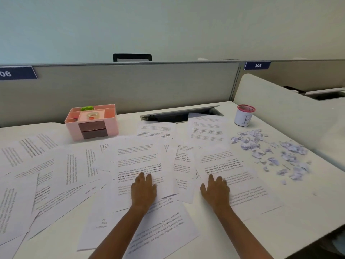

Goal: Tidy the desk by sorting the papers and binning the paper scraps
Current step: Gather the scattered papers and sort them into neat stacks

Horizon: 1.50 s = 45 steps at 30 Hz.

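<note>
Left of the bin (244, 116), sheets (138, 157) are pressed under the flat, spread left hand (143, 189) and right hand (215, 189); they are best slid together gently.

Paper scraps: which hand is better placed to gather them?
Likely right. The right hand rests flat on the right-side sheet, nearest the paper scraps and the pink-rimmed cup; the left hand lies further off, on the middle sheet.
</note>
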Each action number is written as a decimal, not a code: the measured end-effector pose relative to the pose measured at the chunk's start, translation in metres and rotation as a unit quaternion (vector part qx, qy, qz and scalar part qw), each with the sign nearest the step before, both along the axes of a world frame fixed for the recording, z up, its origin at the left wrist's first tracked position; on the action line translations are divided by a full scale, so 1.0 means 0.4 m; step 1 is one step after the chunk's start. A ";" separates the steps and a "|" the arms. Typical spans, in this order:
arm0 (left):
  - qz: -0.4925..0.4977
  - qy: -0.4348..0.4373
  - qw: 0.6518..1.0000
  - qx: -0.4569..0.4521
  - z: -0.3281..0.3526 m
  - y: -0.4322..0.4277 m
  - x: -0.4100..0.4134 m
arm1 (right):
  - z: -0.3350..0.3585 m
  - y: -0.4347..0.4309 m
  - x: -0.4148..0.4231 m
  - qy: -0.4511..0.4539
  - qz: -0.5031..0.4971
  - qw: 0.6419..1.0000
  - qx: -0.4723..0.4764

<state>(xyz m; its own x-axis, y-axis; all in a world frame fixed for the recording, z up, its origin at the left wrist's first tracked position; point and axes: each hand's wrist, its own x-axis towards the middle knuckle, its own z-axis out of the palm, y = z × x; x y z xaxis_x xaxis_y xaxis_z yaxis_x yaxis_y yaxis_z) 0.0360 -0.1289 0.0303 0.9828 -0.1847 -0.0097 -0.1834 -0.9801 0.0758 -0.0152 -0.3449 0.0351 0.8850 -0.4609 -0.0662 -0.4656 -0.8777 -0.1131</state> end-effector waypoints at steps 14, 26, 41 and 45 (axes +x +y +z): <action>-0.003 -0.028 0.999 -0.023 -0.018 0.010 -0.007 | 0.023 -0.051 0.010 -0.028 0.065 0.996 -0.061; 0.225 0.136 0.673 -0.691 0.082 0.085 0.037 | 0.087 0.061 -0.008 -0.361 0.284 0.884 0.084; 0.070 0.085 0.960 -0.259 0.045 0.166 0.032 | 0.068 0.158 0.109 -0.314 0.247 0.881 0.252; 0.070 0.074 0.981 -0.165 0.035 0.168 0.035 | 0.062 0.209 0.156 -0.296 0.123 0.884 0.340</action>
<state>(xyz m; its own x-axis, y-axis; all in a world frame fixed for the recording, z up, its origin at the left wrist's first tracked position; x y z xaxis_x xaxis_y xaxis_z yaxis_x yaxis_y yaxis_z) 0.0500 -0.0616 0.0441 0.9911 -0.0659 -0.1156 -0.0129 -0.9123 0.4093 0.0472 -0.2611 0.0597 0.9255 -0.2811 0.2540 0.0471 -0.5798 -0.8134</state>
